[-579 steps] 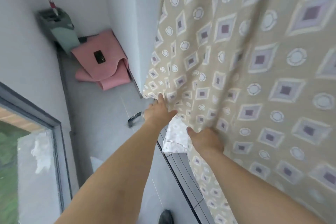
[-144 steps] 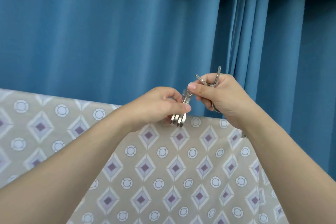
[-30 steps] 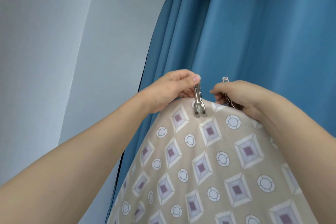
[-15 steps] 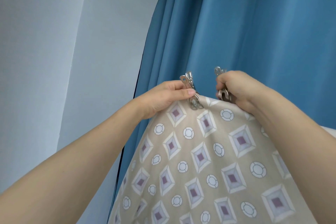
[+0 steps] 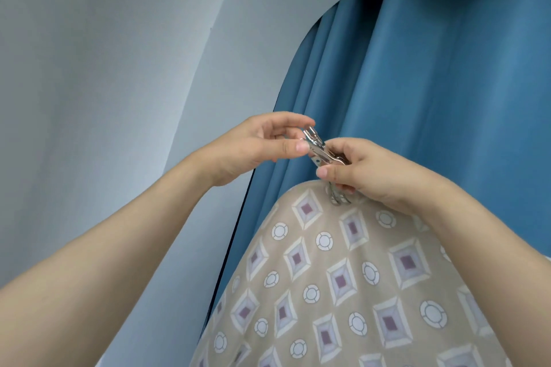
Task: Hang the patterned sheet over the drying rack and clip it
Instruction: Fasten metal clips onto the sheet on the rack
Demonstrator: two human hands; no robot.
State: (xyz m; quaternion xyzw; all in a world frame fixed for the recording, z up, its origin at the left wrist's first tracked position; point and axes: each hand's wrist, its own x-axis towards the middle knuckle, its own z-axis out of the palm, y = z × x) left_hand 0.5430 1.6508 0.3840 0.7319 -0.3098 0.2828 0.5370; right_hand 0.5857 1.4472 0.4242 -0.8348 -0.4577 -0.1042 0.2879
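My right hand (image 5: 375,171) grips spare metal clips (image 5: 323,155); my left hand (image 5: 262,143) pinches one. The patterned sheet (image 5: 343,277) hangs draped below. Risk: tangled clips could slip and drop.

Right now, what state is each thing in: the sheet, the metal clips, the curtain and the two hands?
patterned sheet: draped over a hidden support, top edge clipped.
clip on the sheet: clamped on the top edge, under the right hand.
loose clips: a metal bunch, off the sheet, held between both hands.
left hand: fingers pinching the loose clips.
right hand: gripping the loose clips.
blue curtain: hanging in folds behind.
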